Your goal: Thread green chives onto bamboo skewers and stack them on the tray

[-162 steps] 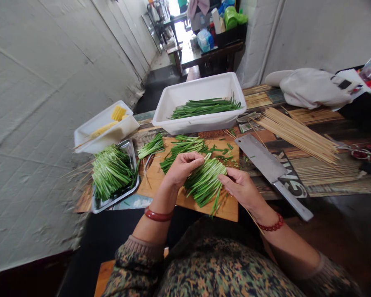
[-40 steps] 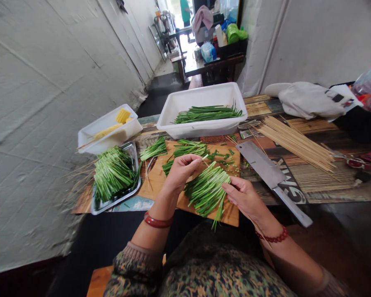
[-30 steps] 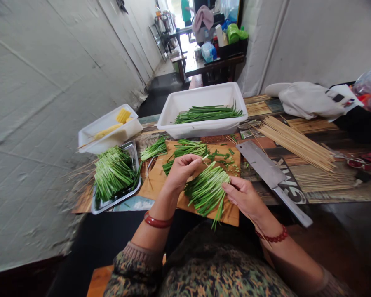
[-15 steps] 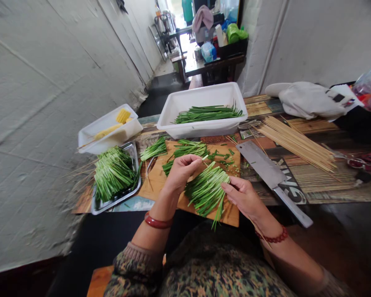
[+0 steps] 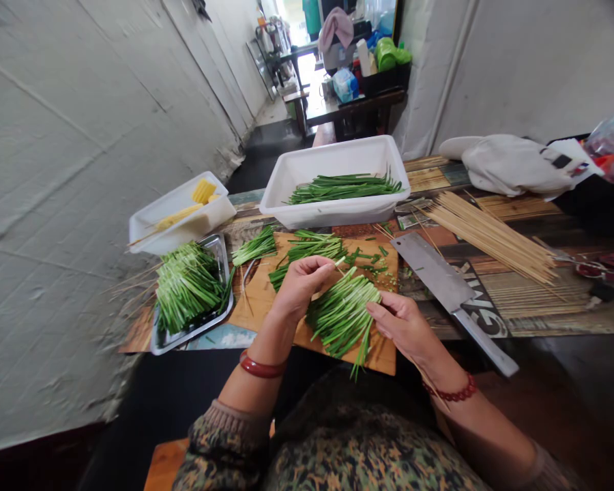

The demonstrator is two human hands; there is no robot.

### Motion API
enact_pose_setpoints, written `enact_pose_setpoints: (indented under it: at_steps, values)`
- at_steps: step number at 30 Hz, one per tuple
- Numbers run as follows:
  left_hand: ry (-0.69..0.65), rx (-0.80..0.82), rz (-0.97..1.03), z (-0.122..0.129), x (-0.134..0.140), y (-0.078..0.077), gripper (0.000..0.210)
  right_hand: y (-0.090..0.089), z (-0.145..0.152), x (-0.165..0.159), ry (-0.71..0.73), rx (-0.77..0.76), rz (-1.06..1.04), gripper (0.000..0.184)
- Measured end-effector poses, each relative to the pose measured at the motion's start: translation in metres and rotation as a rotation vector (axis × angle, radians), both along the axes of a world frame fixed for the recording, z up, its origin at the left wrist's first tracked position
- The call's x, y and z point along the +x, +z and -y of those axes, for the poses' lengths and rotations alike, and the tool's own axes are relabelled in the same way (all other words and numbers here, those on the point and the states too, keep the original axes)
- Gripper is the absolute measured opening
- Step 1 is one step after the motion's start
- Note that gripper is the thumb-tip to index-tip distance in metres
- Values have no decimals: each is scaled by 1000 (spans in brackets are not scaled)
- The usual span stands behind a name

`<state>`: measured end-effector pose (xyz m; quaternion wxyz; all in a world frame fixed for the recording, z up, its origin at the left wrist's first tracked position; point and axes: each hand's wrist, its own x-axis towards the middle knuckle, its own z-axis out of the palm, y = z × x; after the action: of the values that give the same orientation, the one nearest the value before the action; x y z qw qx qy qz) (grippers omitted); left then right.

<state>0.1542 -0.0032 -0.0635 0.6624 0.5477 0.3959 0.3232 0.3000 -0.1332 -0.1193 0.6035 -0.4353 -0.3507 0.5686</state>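
Observation:
My left hand pinches a single pale-ended chive stalk between thumb and fingertips, just above a fan of chives. My right hand is closed at the right edge of this row of chives, and thin sticks run back from it along my wrist. The row lies side by side over the wooden cutting board, green tips toward me. Where the sticks pass through the chives is hidden. Loose cut chives and small trimmings lie behind on the board.
A metal tray holding skewered chives stands left, near a white tub with corn. Behind the board is a larger white tub of chives. To the right lie a cleaver, bamboo skewers and scissors.

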Motion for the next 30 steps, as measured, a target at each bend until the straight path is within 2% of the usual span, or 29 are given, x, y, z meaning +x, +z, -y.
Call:
enact_pose_setpoints:
  at_steps: [8, 20, 30]
  values:
    - [-64, -100, 94, -1, -1, -1, 33, -4, 1, 1, 24, 15, -1, 27]
    - [-105, -83, 90, 0, -1, 1, 33, -7, 0, 1, 13, 6, -3, 26]
    - [-5, 17, 27, 2, 1, 2, 31, -3, 0, -1, -8, -26, -8, 29]
